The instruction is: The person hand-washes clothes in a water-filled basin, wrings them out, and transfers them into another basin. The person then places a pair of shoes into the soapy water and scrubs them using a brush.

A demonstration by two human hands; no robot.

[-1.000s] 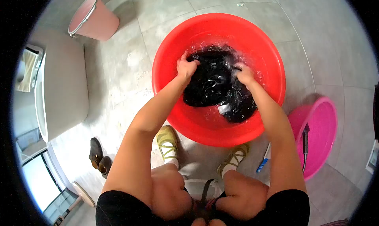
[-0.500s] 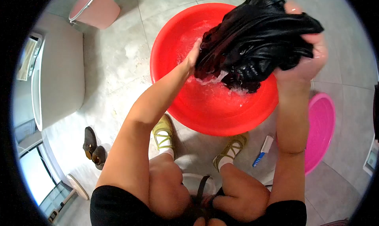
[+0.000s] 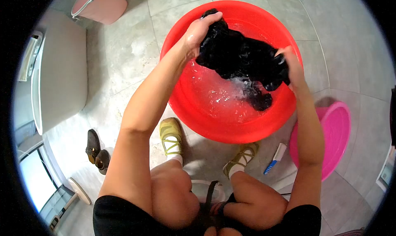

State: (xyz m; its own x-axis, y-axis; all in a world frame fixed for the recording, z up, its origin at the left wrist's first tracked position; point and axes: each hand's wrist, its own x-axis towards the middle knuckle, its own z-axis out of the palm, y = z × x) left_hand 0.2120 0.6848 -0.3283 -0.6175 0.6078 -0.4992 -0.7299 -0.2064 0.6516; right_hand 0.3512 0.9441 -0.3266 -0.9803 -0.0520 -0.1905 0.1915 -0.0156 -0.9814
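Observation:
A wet black garment (image 3: 243, 56) is stretched between my two hands over a large red basin (image 3: 185, 112) of water. My left hand (image 3: 198, 34) grips its upper left end, thumb on top, near the basin's far left rim. At the other end my right hand (image 3: 293, 69) is closed on the cloth, close to the right rim. A lower part of the garment hangs into the water, which splashes and looks slightly cloudy. What kind of garment it is, I cannot tell.
A pink tub (image 3: 330, 141) stands right of the basin. Nearer my feet lies a blue-handled brush (image 3: 275, 158). At left are a pink bucket (image 3: 103, 7), dark shoes (image 3: 94, 146) and a white cabinet-like block (image 3: 64, 71).
Both hands have lowered the garment toward the water. My left hand moved up and left, my right hand came down and left, so the cloth now spans the basin.

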